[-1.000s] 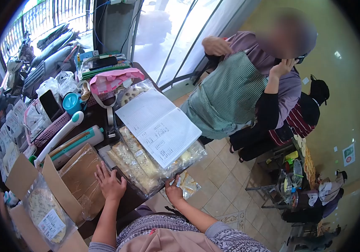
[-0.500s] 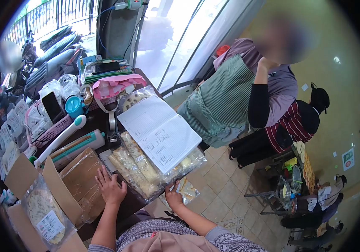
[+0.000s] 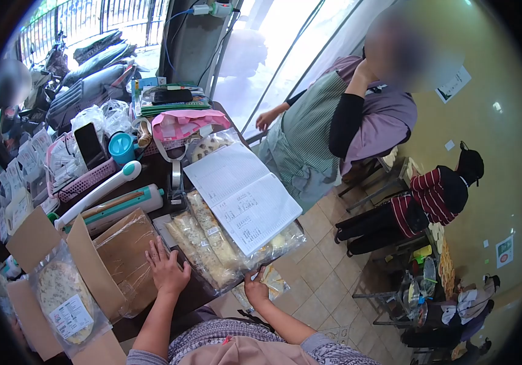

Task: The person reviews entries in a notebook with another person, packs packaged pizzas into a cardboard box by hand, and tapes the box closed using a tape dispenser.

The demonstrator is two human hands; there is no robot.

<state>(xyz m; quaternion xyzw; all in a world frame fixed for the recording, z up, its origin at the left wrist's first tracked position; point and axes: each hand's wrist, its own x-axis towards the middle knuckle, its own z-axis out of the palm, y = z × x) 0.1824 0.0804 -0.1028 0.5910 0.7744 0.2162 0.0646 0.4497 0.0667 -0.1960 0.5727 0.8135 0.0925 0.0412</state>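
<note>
Co-worker in the green apron (image 3: 303, 140) has shifted: a lowered hand (image 3: 265, 119) now shows near the window side, other arm still raised to the head. View has swung slightly; person's own hands about where they were.

Left hand (image 3: 169, 271): spread, palm down, on the near side of the brown package (image 3: 128, 258). Right hand (image 3: 256, 289): fingers curled at the near corner of the bagged loaves (image 3: 199, 242); can't tell if it pinches plastic. Both items on the worktop (image 3: 191, 296), loaves partly under the open notebook (image 3: 245, 198), package beside the open carton (image 3: 93, 261).

Loaves: long, pale, speckled topping, small white labels, shiny clear wrap. Probably light, soft, easily crushed, film slippery; best taken from beneath, both ends supported. Package: flat, brown, glossy wrinkled wrap; likely stiffer, grip by opposite edges.
</note>
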